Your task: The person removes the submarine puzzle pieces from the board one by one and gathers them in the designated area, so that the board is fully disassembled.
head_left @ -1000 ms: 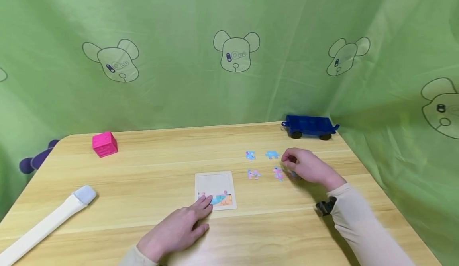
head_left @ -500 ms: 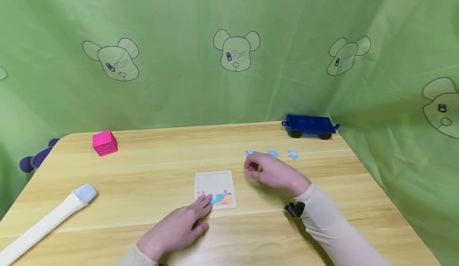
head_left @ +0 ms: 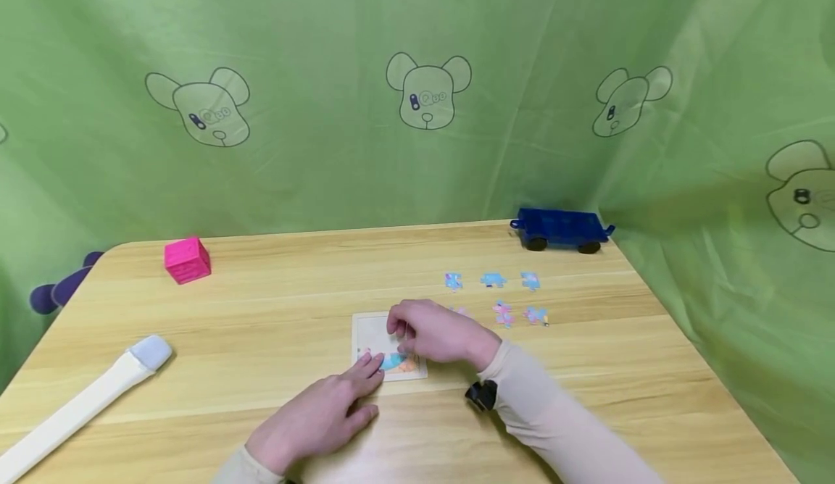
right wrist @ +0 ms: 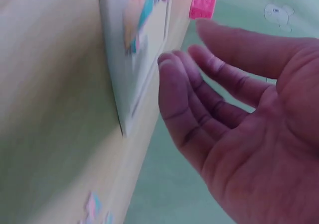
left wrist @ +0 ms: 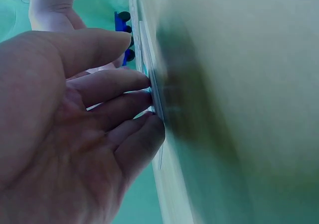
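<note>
A small pale puzzle tray [head_left: 373, 327] lies flat on the table, with colourful pieces [head_left: 393, 362] along its near part. My left hand [head_left: 320, 415] rests its fingertips on the tray's near left part; in the left wrist view the fingers [left wrist: 112, 87] reach the tray's thin edge [left wrist: 157, 97]. Over the tray's right side hovers my right hand [head_left: 440, 332]. Its fingers [right wrist: 174, 89] are loosely bent in the right wrist view, thumb apart, with nothing seen between them. Several loose jigsaw pieces [head_left: 504, 314] lie in two rows to the right, one partly hidden by the right hand.
At the back right stands a dark blue toy wagon [head_left: 562, 230]. A pink block [head_left: 187, 260] sits at the back left, and a long white bar with a grey end [head_left: 85, 397] lies at the left. A green curtain [head_left: 326, 165] hangs behind the table.
My right hand has moved left from the loose pieces to above the tray, uncovering pieces at the right. The left hand stays in place on the tray.
</note>
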A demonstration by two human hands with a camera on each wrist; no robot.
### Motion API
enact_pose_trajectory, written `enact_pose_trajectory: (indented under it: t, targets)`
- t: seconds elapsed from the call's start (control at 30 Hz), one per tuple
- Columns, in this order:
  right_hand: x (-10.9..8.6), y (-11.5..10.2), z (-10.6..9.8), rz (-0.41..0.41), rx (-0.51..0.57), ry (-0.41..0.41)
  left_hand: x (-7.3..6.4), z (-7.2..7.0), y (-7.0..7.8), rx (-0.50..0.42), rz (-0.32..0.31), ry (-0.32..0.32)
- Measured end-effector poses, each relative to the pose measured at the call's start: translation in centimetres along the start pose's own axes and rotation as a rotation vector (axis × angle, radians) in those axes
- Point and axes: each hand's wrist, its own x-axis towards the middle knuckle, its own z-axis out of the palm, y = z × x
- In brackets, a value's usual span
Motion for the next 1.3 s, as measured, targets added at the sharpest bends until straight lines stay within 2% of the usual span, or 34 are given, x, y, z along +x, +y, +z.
enact_pose_trajectory:
  t: [0.17, 0.37, 0.7, 0.9, 1.07, 1.3]
  targets:
    - [0.6, -0.8, 0.9, 0.051, 0.007, -0.034, 0.0, -0.2, 0.1, 0.0, 0.003, -0.006]
    - [0.9, -1.2, 1.6, 0.105, -0.027, -0.028, 0.1, -0.3, 0.0, -0.003, 0.0, -0.006]
    - [1.3, -1.3, 1.9, 0.101, -0.127, -0.102, -0.1, -0.5, -0.1, 0.006, 0.016, -0.004]
    - [1.3, -1.9, 2.1, 0.105, -0.166, -0.103, -1.3, -0.9, -0.5, 0.105, 0.004, 0.067]
    - [1.0, -2.4, 2.4, 0.096, -0.22, -0.077, -2.0, -0.6, -0.7, 0.187, 0.021, 0.082]
    - [1.2, -2.7, 2.9, 0.046, -0.216, -0.059, -2.0, -0.3, -0.6, 0.208, 0.035, 0.102]
